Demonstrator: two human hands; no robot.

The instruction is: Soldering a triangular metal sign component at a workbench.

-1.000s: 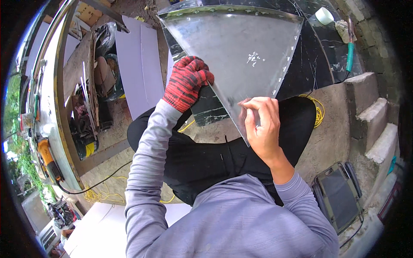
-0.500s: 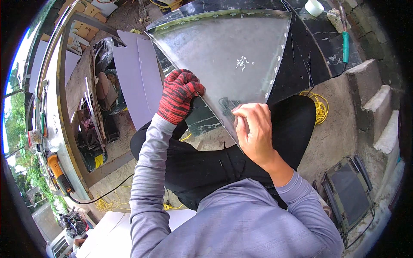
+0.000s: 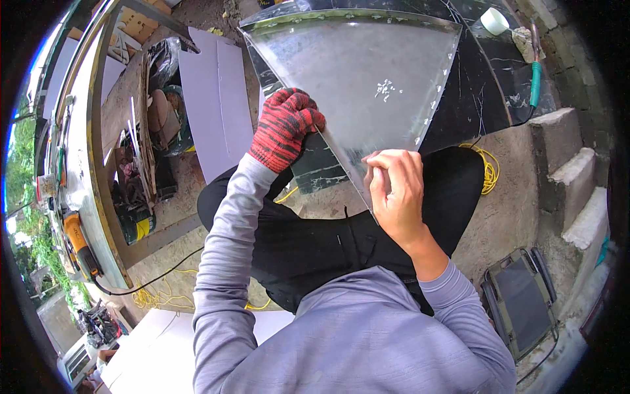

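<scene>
A grey fan-shaped metal piece (image 3: 367, 72), with raised edges and a narrow end toward me, lies tilted over my lap and a black marbled slab (image 3: 482, 85). My left hand (image 3: 289, 128), in a red and black striped knit glove, is closed on its left edge. My bare right hand (image 3: 399, 187) is closed over the narrow end, thumb and fingers pressed together; whatever they hold is hidden. A cluster of small white bits (image 3: 388, 90) lies on the metal surface. Pale spots dot its right and far edges.
Right of the metal piece, a green-handled soldering iron (image 3: 535, 85) and a white cup (image 3: 494, 21) rest on the slab. A yellow cord (image 3: 487, 172) lies beyond my knee. Leftward stands a metal-framed bench (image 3: 98, 197) with an orange power tool (image 3: 77, 240). Concrete steps (image 3: 567, 177) rise at right.
The view has turned slightly, shifting the surroundings. Both hands keep their places on the metal piece, the right still at the narrow end with its fingers slightly repositioned.
</scene>
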